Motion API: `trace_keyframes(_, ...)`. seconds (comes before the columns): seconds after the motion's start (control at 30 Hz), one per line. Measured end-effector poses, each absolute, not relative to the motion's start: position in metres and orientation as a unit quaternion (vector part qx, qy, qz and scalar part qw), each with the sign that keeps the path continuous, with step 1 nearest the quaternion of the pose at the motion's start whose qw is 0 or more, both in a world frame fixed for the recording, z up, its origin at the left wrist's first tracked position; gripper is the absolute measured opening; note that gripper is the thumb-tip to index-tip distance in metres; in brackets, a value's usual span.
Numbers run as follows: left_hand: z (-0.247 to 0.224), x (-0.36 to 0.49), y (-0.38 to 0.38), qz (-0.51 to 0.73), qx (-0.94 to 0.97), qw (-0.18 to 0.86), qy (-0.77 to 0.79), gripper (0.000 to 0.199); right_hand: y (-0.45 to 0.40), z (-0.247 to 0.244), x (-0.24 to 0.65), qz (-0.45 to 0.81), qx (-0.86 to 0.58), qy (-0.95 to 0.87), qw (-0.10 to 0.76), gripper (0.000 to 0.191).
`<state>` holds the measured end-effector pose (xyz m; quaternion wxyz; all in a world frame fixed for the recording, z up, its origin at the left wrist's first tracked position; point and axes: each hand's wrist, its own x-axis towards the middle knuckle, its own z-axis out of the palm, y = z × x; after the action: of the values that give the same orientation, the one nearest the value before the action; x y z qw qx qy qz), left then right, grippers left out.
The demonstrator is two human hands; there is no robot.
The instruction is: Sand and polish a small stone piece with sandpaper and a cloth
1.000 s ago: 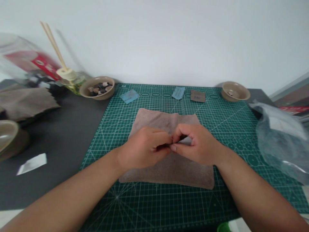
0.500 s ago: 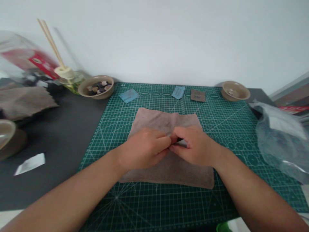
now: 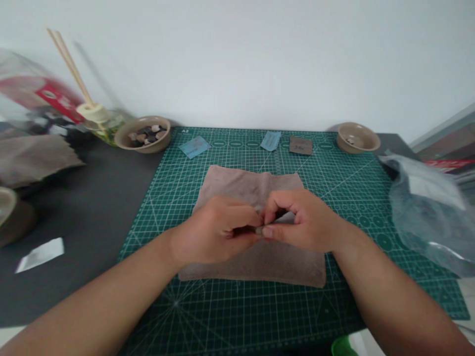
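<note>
Your left hand (image 3: 213,230) and right hand (image 3: 304,220) meet above the middle of the towel (image 3: 252,185), fingers curled and close together, pinching one small grey pebble (image 3: 259,230) between them. Which way the pebble points cannot be told. The towel lies flat on the green cutting mat (image 3: 356,296). Along the mat's far edge lie two blue cards (image 3: 195,147) and one brown card (image 3: 300,145), flanked by two bowls (image 3: 142,134).

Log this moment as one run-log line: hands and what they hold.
left hand: pinching small grey object | right hand: pinching same object | beneath: brown towel on green cutting mat
</note>
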<state>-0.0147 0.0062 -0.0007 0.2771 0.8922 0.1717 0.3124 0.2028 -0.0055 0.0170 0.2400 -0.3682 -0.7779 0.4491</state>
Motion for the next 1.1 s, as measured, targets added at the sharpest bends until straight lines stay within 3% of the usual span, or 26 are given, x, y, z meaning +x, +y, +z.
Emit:
trace_keyframes(0.13, -0.009, -0.015, 0.011, 0.235, 0.935, 0.182, 0.194, 0.016, -0.004, 0.006, 0.195, 0.330, -0.396, -0.836, 0.186, 0.005)
trace_keyframes(0.23, -0.011, -0.014, 0.011, 0.208, 0.941, 0.169, 0.205, 0.019, -0.004, 0.003, 0.194, 0.303, -0.397, -0.852, 0.156, 0.006)
trace_keyframes(0.43, -0.001, -0.015, 0.007, 0.289, 0.870, 0.338, 0.213, 0.011, -0.006, 0.015, 0.201, 0.429, -0.369, -0.785, 0.253, 0.012)
trace_keyframes(0.6, 0.005, -0.019, 0.005, 0.311, 0.818, 0.446, 0.190, 0.008, -0.007, 0.020, 0.202, 0.580, -0.321, -0.694, 0.280, 0.018)
trace_keyframes(0.83, 0.004, -0.018, 0.005, 0.277, 0.884, 0.320, 0.198, 0.013, -0.005, 0.013, 0.200, 0.502, -0.359, -0.743, 0.260, 0.015)
trace_keyframes(1.1, -0.013, -0.012, 0.008, 0.196, 0.942, 0.132, 0.237, 0.014, -0.005, 0.001, 0.192, 0.310, -0.420, -0.837, 0.166, 0.007)
